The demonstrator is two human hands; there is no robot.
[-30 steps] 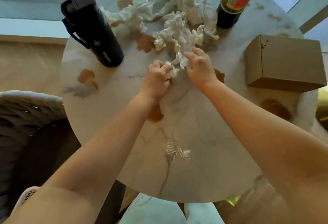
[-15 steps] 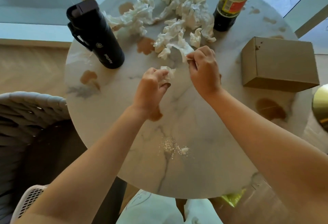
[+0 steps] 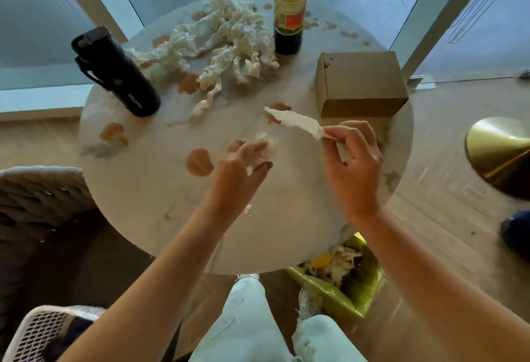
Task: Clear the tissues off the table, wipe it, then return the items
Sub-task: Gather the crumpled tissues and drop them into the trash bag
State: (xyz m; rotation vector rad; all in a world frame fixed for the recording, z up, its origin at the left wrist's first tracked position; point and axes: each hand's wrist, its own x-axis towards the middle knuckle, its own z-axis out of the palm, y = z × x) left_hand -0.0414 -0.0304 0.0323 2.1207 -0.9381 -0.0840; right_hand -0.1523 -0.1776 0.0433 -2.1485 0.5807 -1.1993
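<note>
Tissues (image 3: 229,43), a crumpled heap of them, lie at the far side of the round table (image 3: 149,189), between the black flask (image 3: 117,73) and the dark sauce bottle (image 3: 288,17), with brown spills around them. In the head view, my right hand (image 3: 354,160) pinches one twisted tissue strip (image 3: 295,120) between thumb and forefinger; the strip's long axis runs from my fingertips away toward the heap, hanging clear above the table, just near the cardboard box (image 3: 361,83). My left hand (image 3: 243,166) is loosely curled around a small crumpled wad (image 3: 266,150), fingers half closed. The green-lined bin (image 3: 341,275) sits on the floor under the table's near edge, on my right side, so I judge my right hand is the nearer one to drop first. Wiping is not yet begun.
</note>
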